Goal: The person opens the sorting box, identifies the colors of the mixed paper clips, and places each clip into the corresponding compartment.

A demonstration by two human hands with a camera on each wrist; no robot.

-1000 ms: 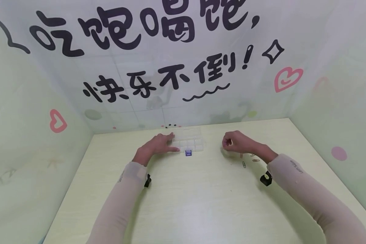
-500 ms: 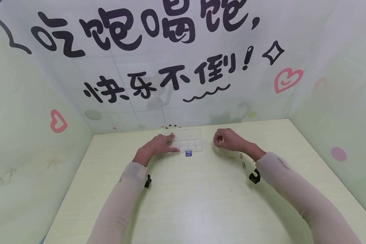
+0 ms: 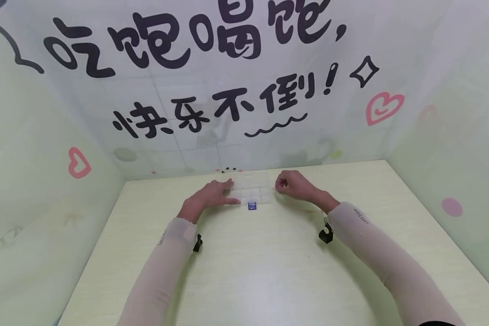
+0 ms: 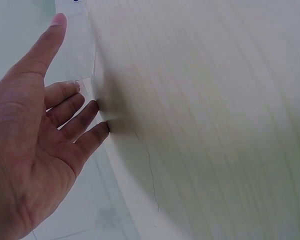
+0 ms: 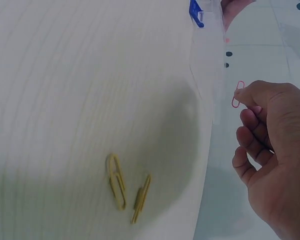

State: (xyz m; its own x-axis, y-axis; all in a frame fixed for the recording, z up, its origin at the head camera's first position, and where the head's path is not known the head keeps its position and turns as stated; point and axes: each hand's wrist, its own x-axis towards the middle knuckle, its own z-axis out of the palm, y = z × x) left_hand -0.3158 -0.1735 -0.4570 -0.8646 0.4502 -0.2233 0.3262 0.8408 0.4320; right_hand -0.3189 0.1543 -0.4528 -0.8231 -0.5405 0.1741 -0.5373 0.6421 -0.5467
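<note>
A clear plastic compartment box [image 3: 256, 194] with a blue latch [image 3: 251, 205] stands near the back of the table. My left hand [image 3: 212, 194] is at the box's left side, thumb stretched along the front edge and fingers by the side. In the left wrist view that hand [image 4: 50, 120] shows its palm, fingers slightly bent and nothing gripped. My right hand [image 3: 295, 184] is just right of the box. A red paper clip [image 5: 235, 103] is pinched between its thumb and index finger, the other fingers curled.
Two yellow paper clips [image 5: 116, 182] lie on the table in the right wrist view. A green paper clip [image 3: 325, 220] shows beside the black wrist mount [image 3: 326, 233] under the right sleeve. A printed wall [image 3: 212, 149] rises right behind the box.
My right hand has moved left, toward the box, with the paper clip pinched in it. Its forearm now covers some of the clips on the table. My left hand and the box have stayed put.
</note>
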